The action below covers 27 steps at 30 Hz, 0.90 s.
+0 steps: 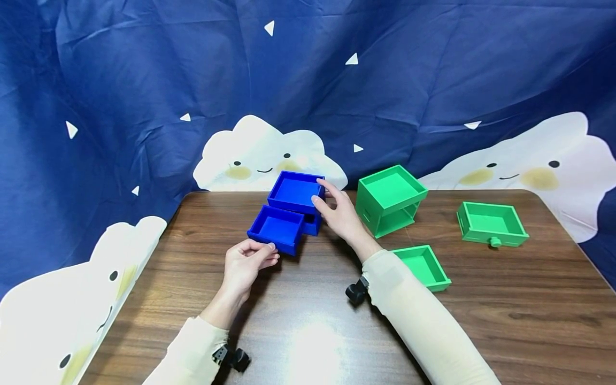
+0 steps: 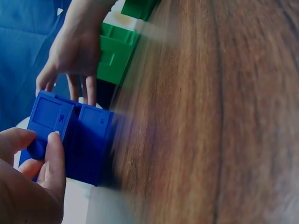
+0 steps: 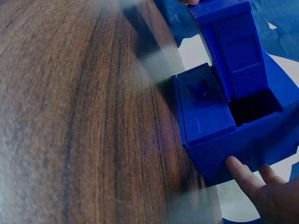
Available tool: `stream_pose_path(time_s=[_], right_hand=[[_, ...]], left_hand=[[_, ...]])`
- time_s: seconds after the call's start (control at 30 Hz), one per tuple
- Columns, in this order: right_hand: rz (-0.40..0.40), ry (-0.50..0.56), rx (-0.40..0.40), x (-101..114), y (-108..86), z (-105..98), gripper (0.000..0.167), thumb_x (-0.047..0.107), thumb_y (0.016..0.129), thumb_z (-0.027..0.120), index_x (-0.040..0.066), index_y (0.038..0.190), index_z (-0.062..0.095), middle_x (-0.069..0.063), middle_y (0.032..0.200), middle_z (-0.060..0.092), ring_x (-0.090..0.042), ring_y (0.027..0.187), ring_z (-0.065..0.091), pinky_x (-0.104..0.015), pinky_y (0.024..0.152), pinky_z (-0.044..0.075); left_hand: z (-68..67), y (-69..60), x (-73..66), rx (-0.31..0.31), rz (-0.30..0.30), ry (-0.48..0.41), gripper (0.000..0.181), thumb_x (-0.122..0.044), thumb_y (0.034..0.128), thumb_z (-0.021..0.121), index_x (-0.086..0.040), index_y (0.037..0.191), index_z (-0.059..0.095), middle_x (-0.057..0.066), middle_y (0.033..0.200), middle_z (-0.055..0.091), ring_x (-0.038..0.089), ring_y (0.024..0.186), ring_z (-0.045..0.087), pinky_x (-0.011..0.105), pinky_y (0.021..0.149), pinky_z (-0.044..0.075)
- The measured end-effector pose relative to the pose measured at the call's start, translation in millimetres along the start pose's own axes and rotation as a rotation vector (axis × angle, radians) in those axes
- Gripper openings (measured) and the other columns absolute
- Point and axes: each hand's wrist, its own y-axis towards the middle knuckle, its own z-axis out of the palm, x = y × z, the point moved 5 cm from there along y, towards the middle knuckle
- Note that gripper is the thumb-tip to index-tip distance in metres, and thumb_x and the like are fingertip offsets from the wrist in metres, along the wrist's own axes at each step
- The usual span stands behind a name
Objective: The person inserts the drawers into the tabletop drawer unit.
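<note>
Left of the green cabinet (image 1: 392,187), upper blue drawer (image 1: 276,227) juts near-left from blue cabinet (image 1: 294,193); left hand (image 1: 244,264), nearer, pinches its knob (image 2: 36,149); right hand (image 1: 343,215), fingers extended, touches blue cabinet's right wall.

Blue cabinet (image 1: 295,191), blue drawer (image 1: 276,227), green cabinet (image 1: 389,202); brown table (image 1: 183,299) (wood-grained), navy backdrop (image 1: 385,96).

A green cabinet shell (image 1: 391,188), a knobbed green drawer (image 1: 492,220) and a second green drawer (image 1: 424,264) are set on a wood-grain table (image 1: 300,305), backed by navy cloth (image 1: 308,80) printed with clouds (image 1: 262,147)
</note>
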Motion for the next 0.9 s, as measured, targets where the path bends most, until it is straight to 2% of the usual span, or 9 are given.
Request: stream_pose_path(time_s=[0.33, 0.9], right_hand=[[-0.003, -0.006, -0.001, 0, 0.3, 0, 0.056, 0.036, 0.109, 0.066, 0.025, 0.162, 0.051, -0.025, 0.152, 0.050, -0.044, 0.133, 0.065, -0.053, 0.105, 0.060], [-0.015, 0.013, 0.007, 0, 0.3, 0, 0.056, 0.034, 0.109, 0.065, 0.024, 0.162, 0.050, -0.026, 0.153, 0.049, -0.044, 0.129, 0.067, -0.051, 0.099, 0.063]], left_hand=[[7.4, -1.3, 3.5, 0.013, -0.014, -0.014, 0.020, 0.012, 0.0928, 0.074, -0.003, 0.081, 0.069, 0.007, 0.074, 0.079, 0.015, 0.068, 0.079, 0.031, 0.069, 0.068], [16.0, -1.8, 8.6, 0.011, -0.017, -0.054, 0.023, 0.013, 0.0930, 0.074, -0.006, 0.080, 0.067, 0.006, 0.076, 0.079, 0.015, 0.068, 0.079, 0.030, 0.069, 0.067]])
